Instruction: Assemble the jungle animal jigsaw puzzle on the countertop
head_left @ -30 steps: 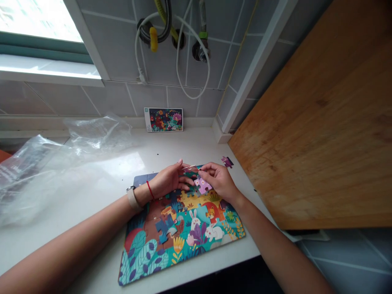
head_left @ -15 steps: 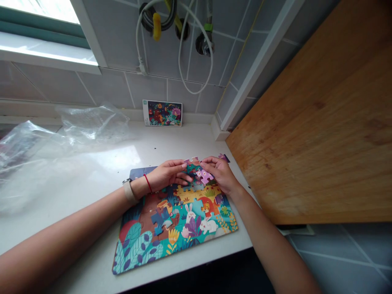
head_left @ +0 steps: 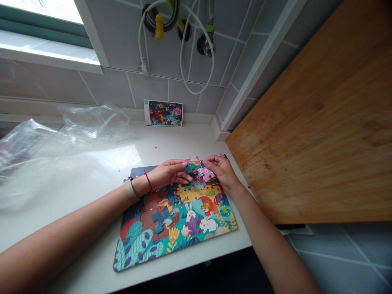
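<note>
A colourful jigsaw puzzle (head_left: 196, 216), with rabbits, a lion and plants on it, lies on the white counter. Over its far side, my left hand (head_left: 168, 173) pinches the left edge of a pink and teal puzzle piece (head_left: 193, 161) between thumb and forefinger, its other fingers loosely extended. My right hand (head_left: 223, 171) is closed at the same piece's right side, fingertips pinched together. Just below those fingertips shows a purple dotted puzzle piece (head_left: 207, 174); whether it is joined to the held piece I cannot tell. Several loose pieces, such as a dark blue one (head_left: 159, 218), rest on the puzzle.
A small picture card (head_left: 165, 113) leans on the tiled wall. Crumpled clear plastic (head_left: 94, 122) covers the counter's left part. A wooden panel (head_left: 312, 114) rises close on the right. A white cable (head_left: 181, 73) and hoses hang above. Another piece (head_left: 223, 155) lies behind my right hand.
My right hand has shifted slightly to the right and covers more of the piece behind it. My left hand keeps its pinch nearly in place. The view has moved a little.
</note>
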